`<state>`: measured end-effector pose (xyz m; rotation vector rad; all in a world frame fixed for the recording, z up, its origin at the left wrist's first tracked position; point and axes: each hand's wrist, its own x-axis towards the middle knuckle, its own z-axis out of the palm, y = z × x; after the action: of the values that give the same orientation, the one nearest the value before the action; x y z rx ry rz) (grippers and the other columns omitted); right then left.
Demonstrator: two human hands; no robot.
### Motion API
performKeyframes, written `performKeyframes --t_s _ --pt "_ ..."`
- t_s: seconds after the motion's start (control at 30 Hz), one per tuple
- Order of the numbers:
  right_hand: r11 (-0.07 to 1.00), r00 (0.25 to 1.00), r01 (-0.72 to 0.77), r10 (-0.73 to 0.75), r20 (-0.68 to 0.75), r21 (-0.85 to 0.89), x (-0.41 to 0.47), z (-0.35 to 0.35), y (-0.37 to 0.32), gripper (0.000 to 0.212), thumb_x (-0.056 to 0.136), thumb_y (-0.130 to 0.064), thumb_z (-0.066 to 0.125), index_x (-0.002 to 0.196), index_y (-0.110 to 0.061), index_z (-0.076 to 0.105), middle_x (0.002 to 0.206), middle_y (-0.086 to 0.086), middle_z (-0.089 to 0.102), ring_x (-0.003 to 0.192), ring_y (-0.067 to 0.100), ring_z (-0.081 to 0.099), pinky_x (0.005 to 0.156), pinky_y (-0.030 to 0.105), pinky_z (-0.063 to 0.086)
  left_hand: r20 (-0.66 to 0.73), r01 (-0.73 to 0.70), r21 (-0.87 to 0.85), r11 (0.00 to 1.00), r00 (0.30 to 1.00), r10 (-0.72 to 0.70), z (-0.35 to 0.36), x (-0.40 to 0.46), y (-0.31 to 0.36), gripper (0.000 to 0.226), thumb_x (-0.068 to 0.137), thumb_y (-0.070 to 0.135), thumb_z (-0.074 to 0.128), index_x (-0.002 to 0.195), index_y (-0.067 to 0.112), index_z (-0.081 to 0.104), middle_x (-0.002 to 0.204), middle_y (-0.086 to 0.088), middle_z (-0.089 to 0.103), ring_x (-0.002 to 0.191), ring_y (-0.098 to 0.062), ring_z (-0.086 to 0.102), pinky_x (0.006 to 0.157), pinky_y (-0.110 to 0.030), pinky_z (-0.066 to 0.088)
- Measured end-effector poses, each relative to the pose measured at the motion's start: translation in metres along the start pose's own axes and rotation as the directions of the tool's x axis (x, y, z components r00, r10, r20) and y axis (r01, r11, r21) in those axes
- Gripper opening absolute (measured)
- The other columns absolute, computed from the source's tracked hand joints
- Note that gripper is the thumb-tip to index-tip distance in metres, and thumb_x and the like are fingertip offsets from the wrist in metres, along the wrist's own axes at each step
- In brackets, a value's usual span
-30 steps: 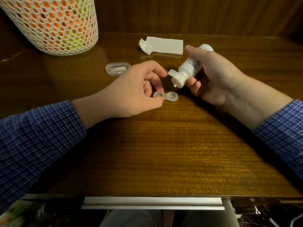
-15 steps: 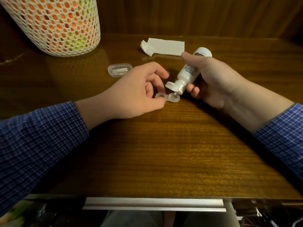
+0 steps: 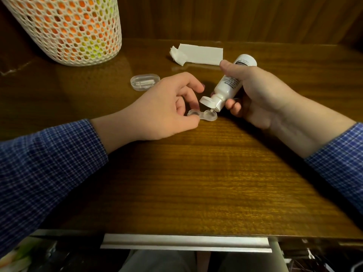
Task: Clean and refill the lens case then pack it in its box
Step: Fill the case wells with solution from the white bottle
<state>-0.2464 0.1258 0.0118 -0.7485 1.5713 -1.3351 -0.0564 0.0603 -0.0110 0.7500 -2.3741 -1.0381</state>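
A clear two-well lens case [image 3: 204,115] lies uncapped on the wooden table [image 3: 196,173]. My left hand [image 3: 165,107] pinches its left well between thumb and fingers. My right hand [image 3: 255,95] grips a white solution bottle [image 3: 228,83], tilted nozzle down. Its flip cap hangs open and the nozzle tip sits just over the case's right well. A clear oval plastic box [image 3: 145,82] rests behind my left hand.
A white mesh basket [image 3: 66,28] glowing orange and green stands at the back left. A folded white tissue [image 3: 198,54] lies at the back centre. A wooden panel wall closes the back. The table's front edge has a metal strip [image 3: 186,242].
My right hand has lowered and tilted the bottle, bringing its nozzle down to the right well. My left hand has stayed on the case.
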Motion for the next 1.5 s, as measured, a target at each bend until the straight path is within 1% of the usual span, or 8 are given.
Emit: performKeyframes --t_s 0.2,0.5,0.63,0.67,0.8,1.2,1.37,1.5 --pt "1.000 1.000 0.000 0.000 0.004 0.005 0.0002 -0.0005 0.0001 0.030 0.093 -0.043 0.071 0.101 -0.018 0.057 0.098 0.014 0.070 0.042 0.011 0.054 0.035 0.019 0.038 0.006 -0.002 0.003 1.000 1.000 0.002 -0.0003 0.0002 -0.0005 0.055 0.084 0.010 0.082 0.130 0.026 0.056 0.101 0.011 0.070 0.061 -0.006 0.061 0.056 -0.017 0.054" --pt "1.000 1.000 -0.006 0.006 0.009 -0.011 0.0003 -0.0011 0.0006 0.033 0.094 -0.044 0.070 0.105 -0.016 0.058 0.099 0.014 0.069 0.043 0.011 0.053 0.036 0.018 0.038 0.007 0.001 0.007 1.000 1.000 -0.001 0.0002 0.0003 -0.0012 0.054 0.084 0.011 0.082 0.129 0.028 0.057 0.099 0.012 0.070 0.060 -0.006 0.062 0.056 -0.017 0.054" --pt "1.000 1.000 0.007 -0.007 0.014 -0.007 -0.0005 -0.0009 -0.0007 0.032 0.095 -0.044 0.069 0.104 -0.015 0.058 0.094 0.013 0.069 0.043 0.011 0.053 0.036 0.019 0.038 0.015 0.010 0.008 1.000 1.000 -0.011 0.0002 0.0004 -0.0001 0.054 0.084 0.011 0.082 0.129 0.029 0.057 0.104 0.026 0.067 0.060 -0.006 0.063 0.054 -0.015 0.053" --pt "1.000 1.000 0.005 -0.005 0.011 -0.006 -0.0003 -0.0010 -0.0008 0.033 0.095 -0.044 0.070 0.105 -0.015 0.058 0.094 0.012 0.068 0.043 0.011 0.053 0.036 0.019 0.039 0.013 0.011 0.006 1.000 1.000 -0.011 -0.0002 0.0004 0.0001 0.054 0.084 0.011 0.082 0.129 0.029 0.057 0.104 0.026 0.067 0.060 -0.006 0.062 0.054 -0.015 0.053" --pt "1.000 1.000 -0.005 0.005 0.015 -0.017 0.0003 -0.0011 -0.0004 0.036 0.094 -0.045 0.070 0.108 -0.015 0.059 0.099 0.013 0.068 0.045 0.012 0.054 0.037 0.020 0.039 -0.001 0.009 0.007 1.000 1.000 -0.009 -0.0003 0.0004 0.0002 0.054 0.084 0.010 0.082 0.129 0.027 0.058 0.098 0.012 0.070 0.059 -0.004 0.061 0.055 -0.016 0.053" --pt "1.000 1.000 -0.014 0.014 -0.002 -0.009 -0.0013 -0.0007 -0.0017 0.037 0.093 -0.045 0.072 0.110 -0.014 0.060 0.099 0.012 0.069 0.044 0.011 0.054 0.037 0.020 0.040 0.000 0.010 0.009 1.000 1.000 -0.010 -0.0009 0.0003 0.0010 0.055 0.084 0.009 0.082 0.128 0.030 0.057 0.097 0.013 0.068 0.061 -0.005 0.063 0.056 -0.017 0.055" --pt "1.000 0.999 -0.017 0.018 -0.028 0.020 -0.0006 -0.0001 -0.0011 0.039 0.091 -0.048 0.073 0.107 -0.016 0.058 0.092 0.008 0.065 0.041 0.010 0.053 0.036 0.019 0.038 0.008 0.010 0.003 1.000 1.000 -0.010 -0.0007 0.0012 -0.0006 0.054 0.084 0.008 0.082 0.129 0.027 0.058 0.100 0.009 0.071 0.060 -0.005 0.061 0.056 -0.017 0.054" --pt "0.999 0.999 -0.027 0.028 -0.036 0.046 -0.0004 -0.0002 -0.0019 0.039 0.090 -0.048 0.074 0.108 -0.018 0.058 0.089 0.007 0.066 0.041 0.009 0.052 0.035 0.019 0.038 0.011 0.007 0.003 1.000 1.000 -0.007 0.0000 0.0014 -0.0017 0.053 0.085 0.009 0.082 0.129 0.026 0.059 0.101 0.008 0.072 0.059 -0.006 0.060 0.055 -0.017 0.053"
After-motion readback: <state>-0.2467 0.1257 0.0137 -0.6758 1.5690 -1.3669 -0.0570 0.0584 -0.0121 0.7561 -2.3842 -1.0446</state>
